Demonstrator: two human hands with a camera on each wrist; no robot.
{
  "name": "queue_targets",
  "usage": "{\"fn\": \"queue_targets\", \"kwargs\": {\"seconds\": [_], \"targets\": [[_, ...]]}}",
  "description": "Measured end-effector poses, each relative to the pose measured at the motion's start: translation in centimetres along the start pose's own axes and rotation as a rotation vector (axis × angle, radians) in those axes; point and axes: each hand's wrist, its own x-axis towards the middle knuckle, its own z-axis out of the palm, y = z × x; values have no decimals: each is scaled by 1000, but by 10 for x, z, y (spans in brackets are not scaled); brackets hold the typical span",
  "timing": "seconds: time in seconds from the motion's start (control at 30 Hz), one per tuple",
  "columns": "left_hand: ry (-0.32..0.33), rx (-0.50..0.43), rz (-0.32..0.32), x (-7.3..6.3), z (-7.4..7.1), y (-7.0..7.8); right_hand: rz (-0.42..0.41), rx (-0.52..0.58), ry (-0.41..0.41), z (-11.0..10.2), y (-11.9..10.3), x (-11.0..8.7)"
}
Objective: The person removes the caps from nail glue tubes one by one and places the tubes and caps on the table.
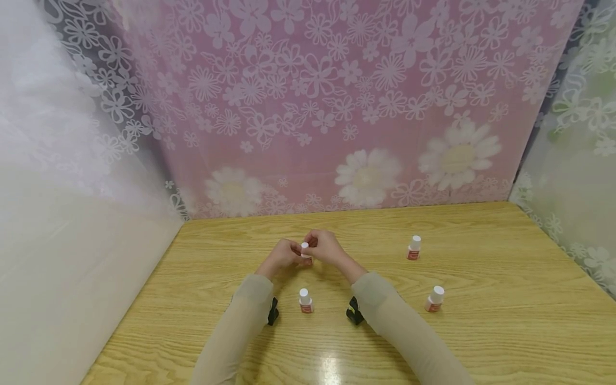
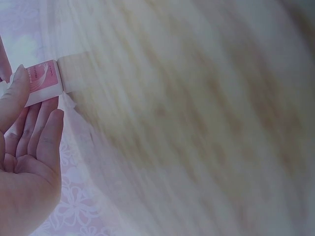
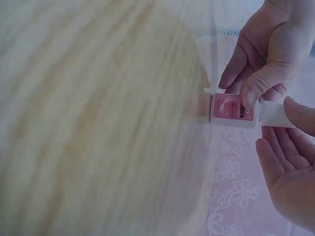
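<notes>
White, pink-labelled bottle [image 3: 226,110] stands upright on worktop [image 1: 221,240], long axis vertical: 3 o'clock from left hand [image 1: 283,255], which pinches its body; 9 o'clock from right hand [image 1: 328,248], pinching its cap [image 3: 274,115].

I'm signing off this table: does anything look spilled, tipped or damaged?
Nothing stands out. Three bottles stand upright and capped on the table; the left hand holds a fourth bottle by its body, the right hand its white cap. The near bright patch looks like glare.
</notes>
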Motion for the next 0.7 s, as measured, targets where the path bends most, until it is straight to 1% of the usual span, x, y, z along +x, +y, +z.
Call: {"fn": "queue_targets", "kwargs": {"seconds": [0.3,0.47,0.53,0.7], "targets": [[-5,-10,-1,0,0,1,-42,21,-41,-2,-2,-3],[2,18,38,1,0,0,-49,34,-52,-1,-1,-2],[8,33,48,1,0,0,-48,35,-48,-1,-1,-1],[15,40,29,3,0,-2,-5,21,-26,0,-1,0]]}}
